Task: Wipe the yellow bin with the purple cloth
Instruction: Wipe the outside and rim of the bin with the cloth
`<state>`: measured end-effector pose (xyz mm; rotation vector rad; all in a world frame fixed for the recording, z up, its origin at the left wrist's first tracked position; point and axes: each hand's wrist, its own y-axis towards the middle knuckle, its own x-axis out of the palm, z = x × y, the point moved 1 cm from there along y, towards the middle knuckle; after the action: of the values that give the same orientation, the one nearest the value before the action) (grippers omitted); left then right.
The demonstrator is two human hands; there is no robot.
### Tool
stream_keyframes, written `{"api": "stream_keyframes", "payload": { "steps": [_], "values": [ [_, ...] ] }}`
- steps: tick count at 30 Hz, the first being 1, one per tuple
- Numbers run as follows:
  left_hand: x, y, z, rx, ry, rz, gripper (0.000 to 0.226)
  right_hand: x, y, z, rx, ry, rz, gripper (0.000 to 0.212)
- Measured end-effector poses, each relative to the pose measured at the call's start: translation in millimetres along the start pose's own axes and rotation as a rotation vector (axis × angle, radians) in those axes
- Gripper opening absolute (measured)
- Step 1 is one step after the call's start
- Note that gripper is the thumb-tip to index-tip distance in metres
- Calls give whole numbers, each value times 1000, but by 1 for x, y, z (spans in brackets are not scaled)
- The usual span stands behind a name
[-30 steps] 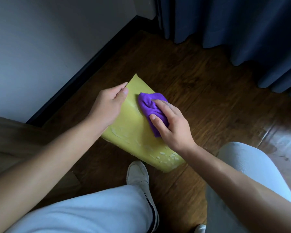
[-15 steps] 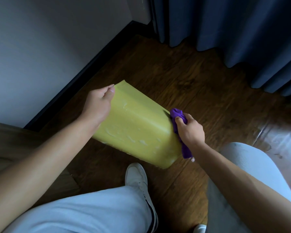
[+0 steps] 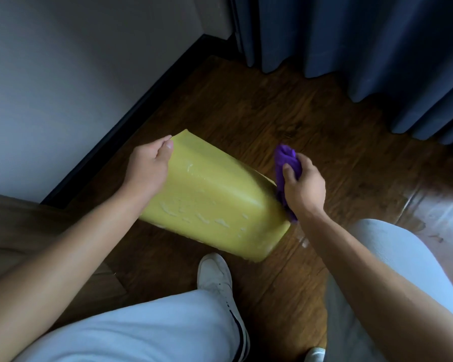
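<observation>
Two hands are busy with the yellow bin (image 3: 215, 205), which lies tipped on its side over the dark wooden floor (image 3: 324, 142), one broad wall turned up and streaked with pale wet smears. The left hand (image 3: 148, 167) grips the bin's far left edge: its thumb lies on the upturned wall near the corner and its fingers curl over the edge and out of sight behind it. The right hand (image 3: 302, 186) is closed round the purple cloth (image 3: 285, 163) — fingers wrapped over the bunched fabric, a tuft sticking out above the knuckles and a tail trailing below the wrist. That cloth-filled fist sits at the bin's right-hand side, the fabric touching the yellow wall just where the upper face bends down to the side; how much of the cloth presses on the hidden side I cannot tell. Between the two grips stretches the whole upturned wall, and the wet marks lie mostly towards the near edge, below and between the hands. Just under the right wrist a little wet patch glints on the boards beside the bin's near right corner. Near that corner, closer to the person, stands a white shoe (image 3: 215, 273), with pale trouser legs (image 3: 147, 333) either side. Beyond the left hand runs a black skirting (image 3: 131, 121) under a grey wall — and beyond the right hand hang dark blue curtains (image 3: 364, 43).
</observation>
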<state>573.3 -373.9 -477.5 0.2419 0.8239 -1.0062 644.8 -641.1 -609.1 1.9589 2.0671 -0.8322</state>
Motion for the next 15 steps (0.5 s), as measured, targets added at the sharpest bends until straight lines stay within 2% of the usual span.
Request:
{"api": "stream_keyframes", "payload": {
  "steps": [4,6,8,12,15],
  "values": [
    [6,-2,8,1,-19,11,45,-16,-3,-27,-190,123,-23,47],
    [8,-1,13,-7,-68,-48,51,-21,-8,-35,-244,128,-40,45],
    [6,-1,17,-6,-116,-150,62,-22,-10,-39,-247,156,-45,44],
    [6,-10,16,112,-147,-366,67,-21,-6,-41,-187,196,-41,44],
    [5,-17,8,184,-134,-452,75,-21,2,-42,-131,235,-27,47]
  ]
}}
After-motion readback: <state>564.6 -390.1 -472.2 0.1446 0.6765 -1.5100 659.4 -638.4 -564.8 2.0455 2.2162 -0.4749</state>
